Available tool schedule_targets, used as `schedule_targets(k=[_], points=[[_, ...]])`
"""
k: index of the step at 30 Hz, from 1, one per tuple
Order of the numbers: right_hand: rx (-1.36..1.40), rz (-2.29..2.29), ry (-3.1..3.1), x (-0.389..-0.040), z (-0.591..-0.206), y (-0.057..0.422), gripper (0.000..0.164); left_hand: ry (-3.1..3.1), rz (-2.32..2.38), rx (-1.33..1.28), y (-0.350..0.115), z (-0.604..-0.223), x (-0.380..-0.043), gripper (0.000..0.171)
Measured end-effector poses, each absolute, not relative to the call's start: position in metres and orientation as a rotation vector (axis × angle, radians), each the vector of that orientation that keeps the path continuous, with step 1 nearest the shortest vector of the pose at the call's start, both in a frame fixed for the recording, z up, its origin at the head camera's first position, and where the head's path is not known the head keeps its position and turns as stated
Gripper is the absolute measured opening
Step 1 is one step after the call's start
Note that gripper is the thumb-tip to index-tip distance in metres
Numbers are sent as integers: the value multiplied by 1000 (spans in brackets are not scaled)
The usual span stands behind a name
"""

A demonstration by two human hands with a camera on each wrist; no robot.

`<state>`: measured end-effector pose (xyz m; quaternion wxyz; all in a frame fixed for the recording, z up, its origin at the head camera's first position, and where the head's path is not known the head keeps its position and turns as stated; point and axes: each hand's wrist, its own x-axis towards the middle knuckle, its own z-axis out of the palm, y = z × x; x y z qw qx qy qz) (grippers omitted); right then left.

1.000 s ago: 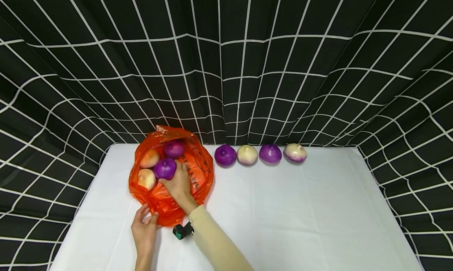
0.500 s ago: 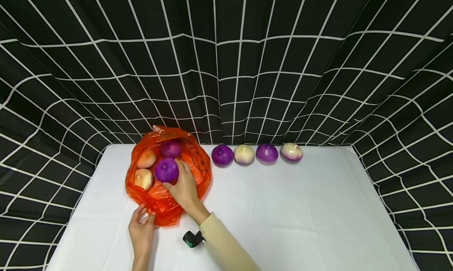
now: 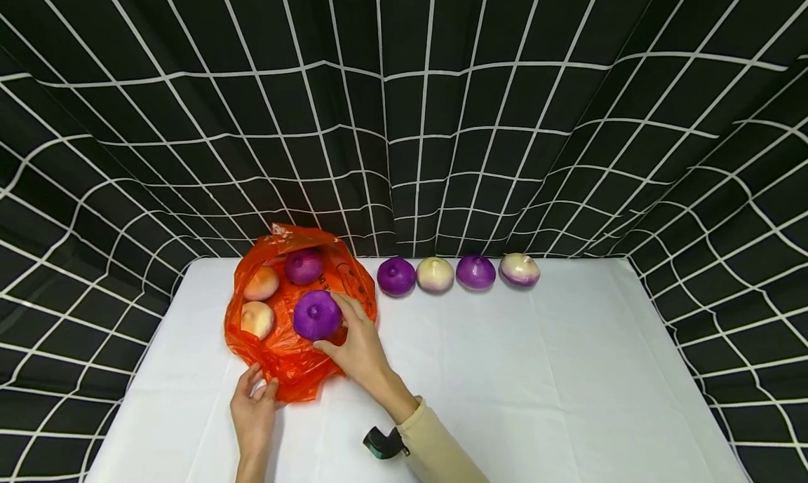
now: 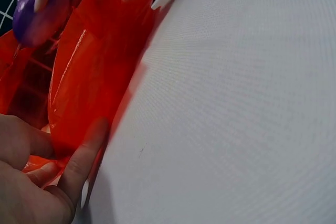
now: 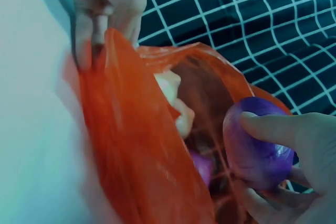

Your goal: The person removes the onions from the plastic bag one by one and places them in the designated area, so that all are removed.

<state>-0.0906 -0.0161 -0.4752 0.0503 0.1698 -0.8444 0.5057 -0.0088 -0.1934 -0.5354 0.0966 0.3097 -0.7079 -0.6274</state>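
Observation:
A purple onion (image 3: 315, 315) is gripped between the thumb and fingers of my right hand (image 3: 365, 353), over the mouth of an orange-red plastic bag (image 3: 297, 378). The right wrist view shows this onion (image 5: 254, 148) from close by, above the bag's edge. My left hand (image 3: 252, 413) pinches the bag's near-left rim; in the left wrist view its fingers (image 4: 79, 166) hold the thin plastic. Inside the bag lie another purple onion (image 3: 304, 266) at the back and two pale onions (image 3: 257, 320) along the left side.
To the bag's right, a row begins with a purple onion (image 3: 396, 277), then a white onion (image 3: 435, 275), a purple onion (image 3: 476, 272) and a white-and-purple onion (image 3: 520, 269). A black curtain (image 3: 416, 118) with white grid lines surrounds the white table (image 3: 505, 385).
My right hand has drawn the purple onion away from the pale ones, to the right and toward me. My left hand keeps its hold on the bag's rim.

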Motion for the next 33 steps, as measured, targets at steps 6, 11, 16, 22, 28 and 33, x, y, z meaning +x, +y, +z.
schedule_targets(k=[6, 11, 16, 22, 28, 33], points=[[440, 1640, -2479, -89, -474, 13, 81, -2081, -1872, 909, -192, -533, -8, 50], [395, 1664, -2389, -94, -475, 32, 83, -2076, -1857, 912, -192, -533, -9, 49], [263, 1679, -2331, -100, -483, 52, 83, -2077, -1864, 916, -191, -533, -9, 49], [112, 1630, -2318, -103, -500, 73, 82, -2072, -1863, 916, -190, -535, -10, 49], [29, 1624, -2397, -100, -521, 81, 82, -2060, -1877, 903, -190, -537, -10, 49], [10, 1663, -2451, -96, -531, 81, 84, -2066, -1877, 916, -190, -537, -11, 49]])
